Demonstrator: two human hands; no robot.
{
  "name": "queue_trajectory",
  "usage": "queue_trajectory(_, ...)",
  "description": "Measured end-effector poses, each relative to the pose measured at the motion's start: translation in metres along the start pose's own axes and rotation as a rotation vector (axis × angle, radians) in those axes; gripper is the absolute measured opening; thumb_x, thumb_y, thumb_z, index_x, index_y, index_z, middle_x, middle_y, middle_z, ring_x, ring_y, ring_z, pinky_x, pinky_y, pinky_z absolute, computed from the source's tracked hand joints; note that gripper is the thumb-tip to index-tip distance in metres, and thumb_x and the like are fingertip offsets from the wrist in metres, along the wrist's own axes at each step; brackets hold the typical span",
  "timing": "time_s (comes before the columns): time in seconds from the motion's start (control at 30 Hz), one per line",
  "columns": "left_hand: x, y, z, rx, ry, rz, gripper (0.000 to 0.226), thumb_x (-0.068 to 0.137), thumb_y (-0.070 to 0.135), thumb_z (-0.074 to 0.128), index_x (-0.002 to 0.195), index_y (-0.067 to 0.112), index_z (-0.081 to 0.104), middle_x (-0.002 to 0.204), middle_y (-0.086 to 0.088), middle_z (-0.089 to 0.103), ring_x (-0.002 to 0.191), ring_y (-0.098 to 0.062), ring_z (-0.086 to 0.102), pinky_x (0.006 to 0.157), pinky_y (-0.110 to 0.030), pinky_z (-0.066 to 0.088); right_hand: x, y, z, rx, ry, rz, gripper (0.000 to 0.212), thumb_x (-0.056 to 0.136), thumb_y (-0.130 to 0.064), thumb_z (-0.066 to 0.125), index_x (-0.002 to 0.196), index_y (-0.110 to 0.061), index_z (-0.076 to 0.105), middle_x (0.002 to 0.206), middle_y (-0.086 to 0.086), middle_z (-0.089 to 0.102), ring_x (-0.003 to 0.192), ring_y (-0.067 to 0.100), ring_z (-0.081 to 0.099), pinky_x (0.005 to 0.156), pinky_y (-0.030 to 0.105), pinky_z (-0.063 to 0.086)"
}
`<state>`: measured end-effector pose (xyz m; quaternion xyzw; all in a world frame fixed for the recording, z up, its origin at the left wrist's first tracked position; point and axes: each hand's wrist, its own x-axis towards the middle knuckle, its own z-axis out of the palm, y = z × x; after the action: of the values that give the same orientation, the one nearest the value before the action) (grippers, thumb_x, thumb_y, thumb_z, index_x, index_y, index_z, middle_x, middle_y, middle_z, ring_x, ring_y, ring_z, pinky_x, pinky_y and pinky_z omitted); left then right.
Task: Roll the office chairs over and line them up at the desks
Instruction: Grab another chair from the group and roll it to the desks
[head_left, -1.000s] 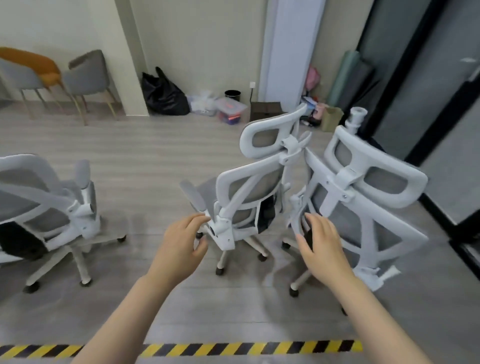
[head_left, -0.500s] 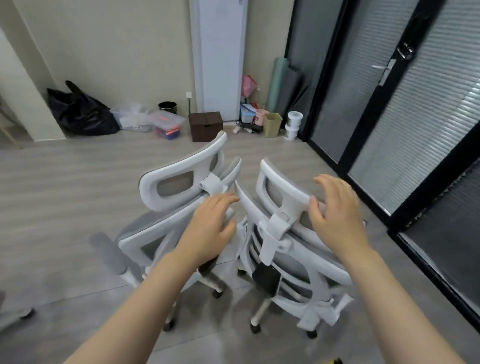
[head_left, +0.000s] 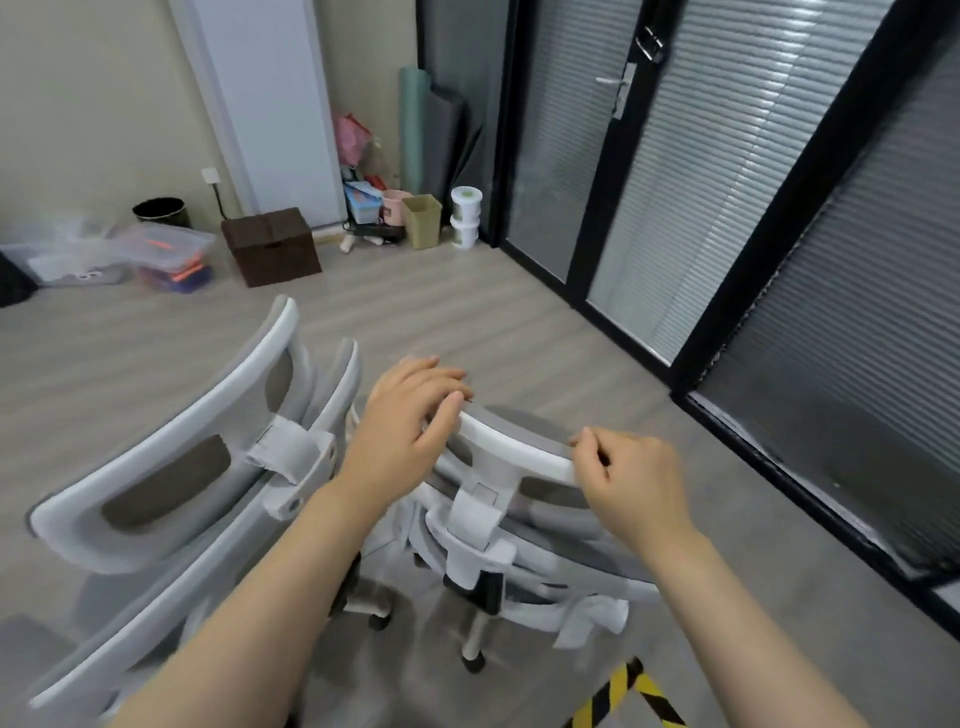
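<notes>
Two white-framed office chairs with grey mesh stand side by side in the lower half of the frame, their backs toward the camera. The right chair (head_left: 498, 525) sits at lower centre, and both hands are on the top edge of its headrest (head_left: 511, 447): the left hand (head_left: 402, 431) lies over the left end with fingers curled over the rim, and the right hand (head_left: 634, 486) grips the right end with fingers folded round the white bar. The left chair (head_left: 171, 467) fills the lower left, its headrest slanting up toward centre frame; its frame stands just beside the right chair, and whether the two touch cannot be told. Below the right chair a white base leg and a dark caster (head_left: 474, 662) show on the grey floor (head_left: 467, 322). Open floor stretches from the chairs toward the upper centre and to the right, up to the black-framed glass partition (head_left: 727, 208) with blinds that runs along the right side of the frame. Along the far wall at upper left and centre sit a brown box (head_left: 272, 247), clear plastic bins (head_left: 171, 254), a black bin (head_left: 160, 212), small buckets (head_left: 465, 215) and rolled mats (head_left: 431, 130). A strip of yellow-and-black tape (head_left: 623, 696) marks the floor at the bottom right edge.
</notes>
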<state>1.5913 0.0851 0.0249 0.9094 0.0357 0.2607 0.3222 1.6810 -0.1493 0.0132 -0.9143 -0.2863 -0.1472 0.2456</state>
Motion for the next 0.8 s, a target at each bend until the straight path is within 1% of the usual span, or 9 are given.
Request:
queue_trajectory(0.07, 0.006, -0.010, 0.004, 0.001, 0.019, 0.051, 0.035, 0.097, 0.032, 0.040, 0.092, 0.021, 0.072, 0.098, 0.011, 0.070, 0.105, -0.009, 0.058, 0.114, -0.038, 0.029, -0.003, 0.001, 0.005, -0.025, 0.043, 0.040, 0.054, 0.090, -0.038, 0.029, 0.065, -0.010, 0.068, 0.058, 0.004, 0.066, 0.056, 0.029, 0.060, 0.051, 0.038, 0.047)
queue_trajectory(0.13, 0.015, -0.019, 0.005, -0.030, 0.015, 0.067, 0.036, 0.097, 0.028, 0.040, 0.079, 0.021, 0.070, 0.074, 0.007, 0.065, 0.080, -0.014, 0.058, 0.109, -0.038, 0.034, -0.008, -0.001, 0.010, -0.040, 0.091, 0.090, 0.052, 0.090, -0.036, 0.031, 0.062, -0.011, 0.067, 0.058, 0.003, 0.066, 0.056, 0.027, 0.061, 0.050, 0.038, 0.048)
queue_trajectory(0.2, 0.023, -0.026, 0.003, -0.045, -0.006, 0.078, 0.037, 0.096, 0.028, 0.038, 0.069, 0.024, 0.063, 0.062, 0.007, 0.056, 0.068, -0.018, 0.052, 0.090, -0.042, 0.042, -0.016, -0.007, 0.013, -0.035, 0.141, 0.135, 0.051, 0.091, -0.033, 0.033, 0.059, -0.013, 0.067, 0.058, 0.001, 0.066, 0.056, 0.025, 0.061, 0.050, 0.038, 0.048)
queue_trajectory(0.23, 0.024, -0.029, 0.004, -0.043, -0.011, 0.095, 0.037, 0.096, 0.028, 0.038, 0.066, 0.024, 0.061, 0.060, 0.008, 0.054, 0.066, -0.018, 0.049, 0.080, -0.044, 0.041, -0.021, -0.012, 0.012, -0.031, 0.181, 0.148, 0.050, 0.091, -0.031, 0.034, 0.058, -0.014, 0.067, 0.057, 0.000, 0.065, 0.056, 0.024, 0.060, 0.051, 0.037, 0.048)
queue_trajectory(0.3, 0.022, -0.033, 0.006, -0.059, -0.005, 0.161, 0.037, 0.095, 0.025, 0.039, 0.068, 0.022, 0.064, 0.061, 0.012, 0.054, 0.066, -0.018, 0.049, 0.074, -0.042, 0.038, -0.027, -0.023, 0.010, -0.015, 0.265, 0.170, 0.047, 0.090, -0.026, 0.036, 0.059, -0.014, 0.068, 0.055, -0.005, 0.061, 0.055, 0.017, 0.056, 0.056, 0.034, 0.046)
queue_trajectory(0.43, 0.008, -0.041, 0.013, -0.132, 0.092, 0.296, 0.035, 0.093, 0.018, 0.042, 0.074, 0.017, 0.071, 0.074, 0.010, 0.066, 0.076, -0.015, 0.056, 0.084, -0.036, 0.037, -0.040, -0.042, 0.002, 0.043, 0.255, 0.247, 0.045, 0.091, -0.027, 0.033, 0.062, -0.015, 0.066, 0.055, -0.023, 0.045, 0.062, 0.007, 0.048, 0.068, 0.019, 0.033)
queue_trajectory(0.57, 0.002, -0.040, 0.015, -0.163, 0.094, 0.313, 0.036, 0.093, 0.017, 0.041, 0.072, 0.016, 0.070, 0.073, 0.006, 0.066, 0.075, -0.019, 0.058, 0.087, -0.042, 0.039, -0.059, -0.047, -0.005, 0.038, 0.193, 0.317, 0.047, 0.093, -0.032, 0.029, 0.077, -0.016, 0.070, 0.068, -0.020, 0.053, 0.075, 0.005, 0.050, 0.084, 0.011, 0.030)
queue_trajectory(0.73, -0.009, -0.033, 0.017, -0.174, 0.075, 0.351, 0.037, 0.094, 0.019, 0.039, 0.072, 0.016, 0.069, 0.070, 0.004, 0.063, 0.072, -0.023, 0.055, 0.083, -0.041, 0.038, -0.084, -0.055, -0.012, 0.048, 0.203, 0.375, 0.046, 0.094, -0.034, 0.029, 0.083, -0.018, 0.071, 0.075, -0.021, 0.054, 0.082, -0.003, 0.049, 0.086, 0.007, 0.029)
queue_trajectory(0.8, -0.015, -0.028, 0.018, -0.185, 0.073, 0.356, 0.037, 0.093, 0.018, 0.039, 0.070, 0.016, 0.068, 0.068, 0.005, 0.061, 0.070, -0.023, 0.054, 0.081, -0.042, 0.038, -0.096, -0.059, -0.018, 0.043, 0.201, 0.392, 0.047, 0.094, -0.035, 0.029, 0.085, -0.018, 0.071, 0.076, -0.018, 0.056, 0.082, 0.000, 0.049, 0.085, 0.006, 0.029)
